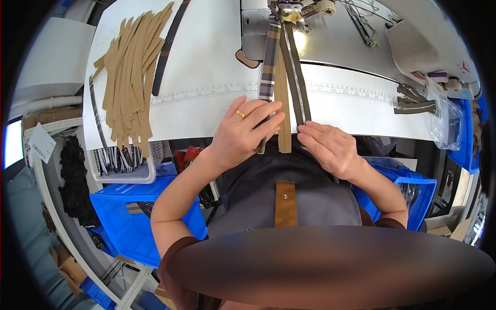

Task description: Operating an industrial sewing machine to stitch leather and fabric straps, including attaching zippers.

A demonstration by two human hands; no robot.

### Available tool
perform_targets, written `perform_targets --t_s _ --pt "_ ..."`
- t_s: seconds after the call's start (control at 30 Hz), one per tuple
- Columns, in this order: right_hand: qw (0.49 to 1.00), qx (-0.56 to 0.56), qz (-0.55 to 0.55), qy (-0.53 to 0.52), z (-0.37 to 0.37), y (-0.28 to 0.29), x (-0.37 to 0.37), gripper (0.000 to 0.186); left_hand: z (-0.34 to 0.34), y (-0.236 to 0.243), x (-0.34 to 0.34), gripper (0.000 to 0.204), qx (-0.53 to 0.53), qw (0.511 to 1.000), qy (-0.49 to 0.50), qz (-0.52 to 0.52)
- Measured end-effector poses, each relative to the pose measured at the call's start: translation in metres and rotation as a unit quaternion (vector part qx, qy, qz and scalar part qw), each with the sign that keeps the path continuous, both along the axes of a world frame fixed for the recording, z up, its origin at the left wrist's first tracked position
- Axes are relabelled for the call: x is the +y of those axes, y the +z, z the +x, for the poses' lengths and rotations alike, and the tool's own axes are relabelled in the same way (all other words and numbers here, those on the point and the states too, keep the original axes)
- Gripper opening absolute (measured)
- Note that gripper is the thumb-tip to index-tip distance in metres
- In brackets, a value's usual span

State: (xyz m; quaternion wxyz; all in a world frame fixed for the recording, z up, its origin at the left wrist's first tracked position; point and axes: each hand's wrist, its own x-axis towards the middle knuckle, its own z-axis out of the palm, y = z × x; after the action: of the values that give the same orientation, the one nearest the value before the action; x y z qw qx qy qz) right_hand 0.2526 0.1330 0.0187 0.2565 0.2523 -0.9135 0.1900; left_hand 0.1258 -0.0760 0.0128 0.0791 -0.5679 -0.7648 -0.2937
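Note:
Three strips run down from the presser foot of a sewing machine (292,13) toward me. At the left is a plaid fabric strip (268,64); my left hand (250,126) is closed over its lower part, and a short end shows below the fingers. The middle one is a tan strip (284,124), whose loose end hangs past the table edge beside my left fingertips. On the right is a dark brown zipper (298,77) with silver teeth. My right hand (330,147) pinches its lower end near the table's front edge.
A pile of tan strips (132,77) lies on the white table (206,67) at the left, beside a dark strip (168,49). More zippers (415,101) rest at the right, near a clear plastic bag (447,121). Blue bins (129,222) stand below. Tweezers (361,26) lie behind.

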Motion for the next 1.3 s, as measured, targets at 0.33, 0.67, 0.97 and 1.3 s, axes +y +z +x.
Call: perform_targets --t_s 0.33,0.67,0.97,1.3 --pt "1.000 0.010 -0.001 -0.018 -0.007 0.005 -0.026 0.022 0.001 -0.003 0.000 0.035 -0.004 1.000 0.002 0.017" --pt "0.999 -0.009 0.036 -0.024 -0.005 0.007 -0.027 0.017 -0.010 0.008 -0.003 0.030 -0.105 0.993 0.005 0.048" --pt "0.999 -0.001 0.047 -0.014 -0.006 0.007 -0.026 0.017 -0.006 0.016 0.019 0.020 0.020 0.991 -0.022 0.134" --pt "0.999 0.009 0.043 -0.015 -0.006 0.004 -0.026 0.022 0.004 0.000 0.020 0.022 0.043 0.996 -0.004 0.073"
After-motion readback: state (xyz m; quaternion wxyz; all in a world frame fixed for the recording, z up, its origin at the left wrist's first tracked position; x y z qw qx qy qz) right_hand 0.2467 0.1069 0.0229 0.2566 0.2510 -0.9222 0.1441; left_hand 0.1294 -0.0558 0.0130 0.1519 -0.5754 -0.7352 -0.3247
